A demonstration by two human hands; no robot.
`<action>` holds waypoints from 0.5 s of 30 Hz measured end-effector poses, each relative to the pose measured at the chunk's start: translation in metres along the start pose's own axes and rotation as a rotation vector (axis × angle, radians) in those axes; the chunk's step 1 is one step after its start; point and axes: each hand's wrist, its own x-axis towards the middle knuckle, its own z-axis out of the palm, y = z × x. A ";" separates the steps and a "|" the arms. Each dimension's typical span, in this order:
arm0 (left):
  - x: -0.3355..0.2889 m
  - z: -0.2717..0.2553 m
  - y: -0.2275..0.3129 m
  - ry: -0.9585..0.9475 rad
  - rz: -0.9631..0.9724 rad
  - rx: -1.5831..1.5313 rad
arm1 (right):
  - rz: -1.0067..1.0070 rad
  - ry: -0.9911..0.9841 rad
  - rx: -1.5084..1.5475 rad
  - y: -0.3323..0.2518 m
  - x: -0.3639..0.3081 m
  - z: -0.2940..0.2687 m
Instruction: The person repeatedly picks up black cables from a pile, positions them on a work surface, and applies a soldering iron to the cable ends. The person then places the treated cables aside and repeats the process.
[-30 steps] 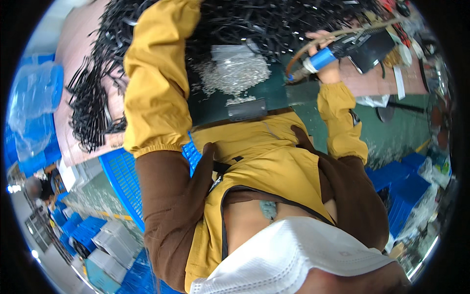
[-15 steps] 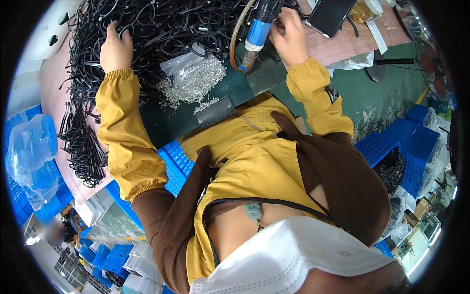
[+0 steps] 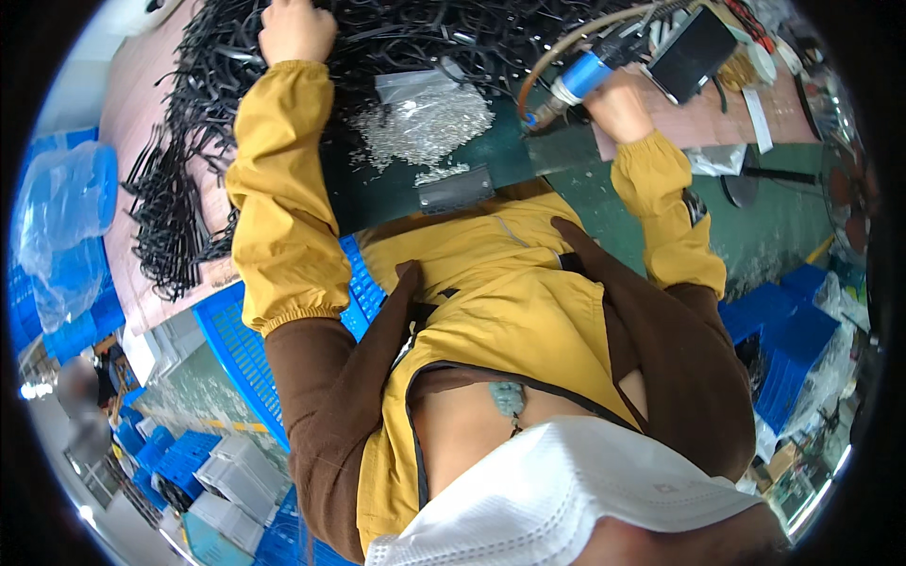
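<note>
My left hand (image 3: 297,33) reaches into the heap of thin black looped pieces (image 3: 217,71) at the upper left; the picture's edge cuts off its fingers, so their grip is hidden. At the upper right, my right hand (image 3: 618,108) is on the body of a blue-and-black power screwdriver (image 3: 585,75). The fingers are slightly blurred and partly hidden behind it. The driver is tilted, its clear nose pointing down and left toward the dark mat (image 3: 368,203), and a tan hose (image 3: 543,71) runs to it. Between the hands lie many small silver screws (image 3: 415,132), partly under a clear plastic bag (image 3: 411,90).
A small dark block (image 3: 457,191) sits at the mat's near edge. Black pieces hang over the table's left side (image 3: 165,245). To the right are a dark-screened device (image 3: 692,55) and a white strip (image 3: 757,120). Blue crates (image 3: 241,349) stand below the table.
My view has shifted. The left hand has moved farther up to the picture's edge. The right hand has come lower along the screwdriver, which has swung from nearly upright to slanting.
</note>
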 end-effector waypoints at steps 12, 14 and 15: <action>-0.007 -0.084 -0.019 0.017 -0.157 -0.486 | -0.010 0.228 -0.032 -0.003 -0.018 -0.007; -0.031 -0.106 -0.013 0.108 -0.203 -0.825 | -0.212 0.238 -0.163 0.001 -0.011 -0.013; -0.042 -0.113 -0.007 0.151 -0.211 -1.008 | -0.212 0.211 -0.179 0.002 -0.010 -0.017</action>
